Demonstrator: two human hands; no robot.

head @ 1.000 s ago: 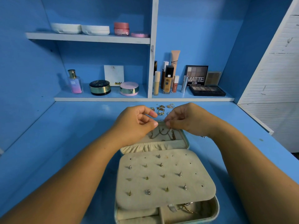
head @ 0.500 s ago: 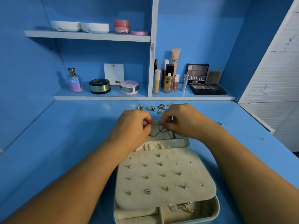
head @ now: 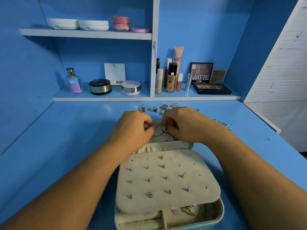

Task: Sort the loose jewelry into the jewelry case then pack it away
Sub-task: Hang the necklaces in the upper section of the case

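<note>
blue desk set in a blue-walled alcove, white slatted panel seen at the right. lower shelf lined with cosmetics: perfume bottle, 2 round compacts, tubes, eyeshadow palette. upper shelf loaded with 2 white tubs and a pink jar.

gold chain is pinched at both ends: left hand curled tight, thumb and forefinger closed on the chain at its left; right hand curled the same way, fingertips closed on the chain at its right. the chain is draped between the 2 hands, over the inside of the case lid, other chains lying just below it. whether it is hooked to the lid cannot be told, fingers hide that spot.

jewelry case is laid open on the desk, lid away from the person. gathered pocket is seen across the lid. beige earring panel is laid over the base, stud earrings pushed through its holes in rows. under the panel, a padded roll is seen in the left compartment and a gold piece in the right one.

loose rings are scattered on the desk just beyond the hands. a silver chain is left on the desk beside the right wrist.
</note>
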